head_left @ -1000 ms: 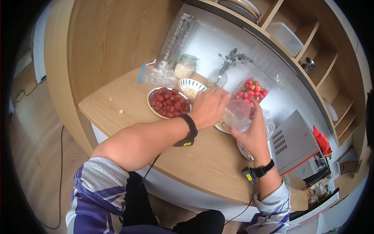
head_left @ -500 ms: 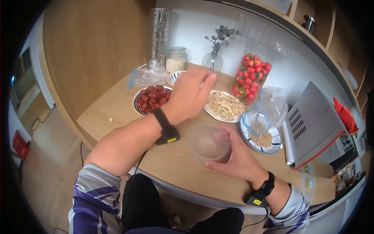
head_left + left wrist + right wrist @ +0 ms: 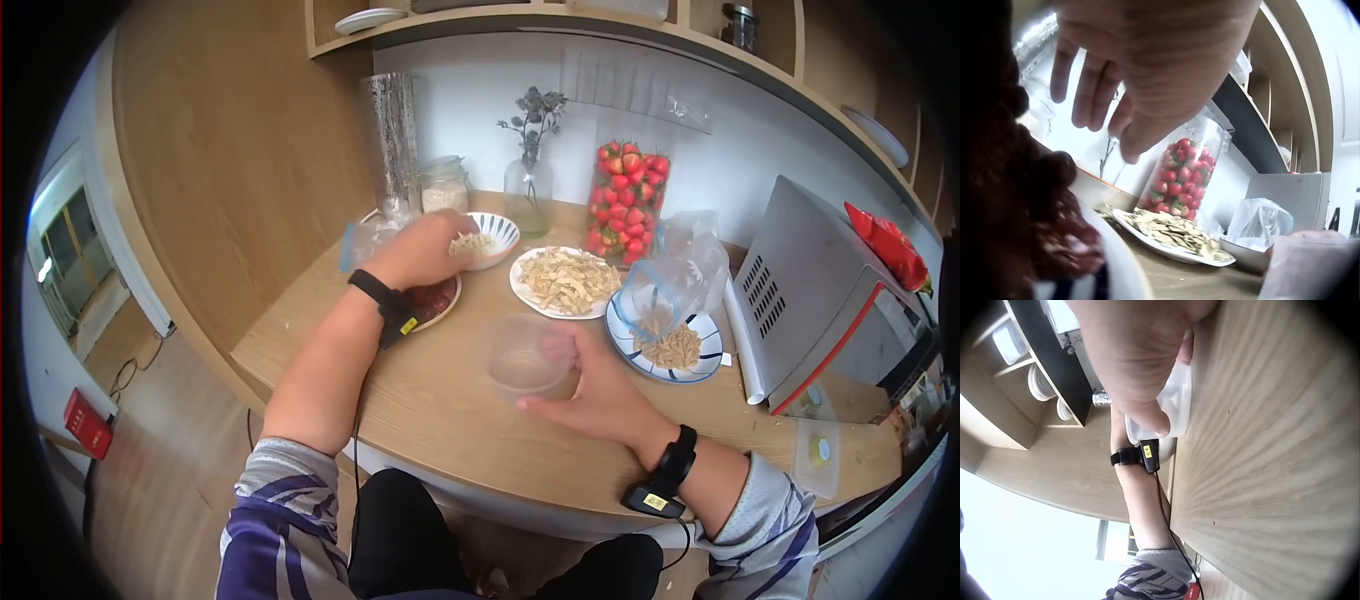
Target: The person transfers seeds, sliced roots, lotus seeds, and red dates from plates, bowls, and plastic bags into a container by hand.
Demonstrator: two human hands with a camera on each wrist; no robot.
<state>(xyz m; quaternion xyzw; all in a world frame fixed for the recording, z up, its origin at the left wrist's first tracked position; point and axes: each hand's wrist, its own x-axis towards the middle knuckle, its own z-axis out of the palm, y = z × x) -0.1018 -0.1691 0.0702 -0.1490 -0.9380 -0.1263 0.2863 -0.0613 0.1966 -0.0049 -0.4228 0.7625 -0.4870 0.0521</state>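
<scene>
My left hand (image 3: pixel 428 250) is at the left side of the striped bowl (image 3: pixel 502 232) of small pale pieces, its fingers reaching over the contents. In the left wrist view its fingers (image 3: pixel 1087 94) point downward, slightly bent, with nothing seen between them. Below that wrist lies a bowl of red dates (image 3: pixel 432 304), partly covered by the hand. With thumb and fingers around its side, my right hand (image 3: pixel 590 385) grips a clear plastic tub (image 3: pixel 522 365) at the counter's front. The tub (image 3: pixel 1179 400) stands upright, close to the wood.
A plate of pale dried slices (image 3: pixel 565 280) lies mid-counter. Right of it, a blue-rimmed plate (image 3: pixel 640 370) carries tan pieces and a plastic bag (image 3: pixel 690 260). Strawberries (image 3: pixel 630 200) in a tall clear container, a glass vase (image 3: pixel 528 195) and a jar (image 3: pixel 443 185) stand behind. A microwave (image 3: pixel 830 300) bounds the right.
My right hand has brought the tub down from over the plates to the counter's front. My left hand has left the tub and moved left to the striped bowl. The head view has shifted.
</scene>
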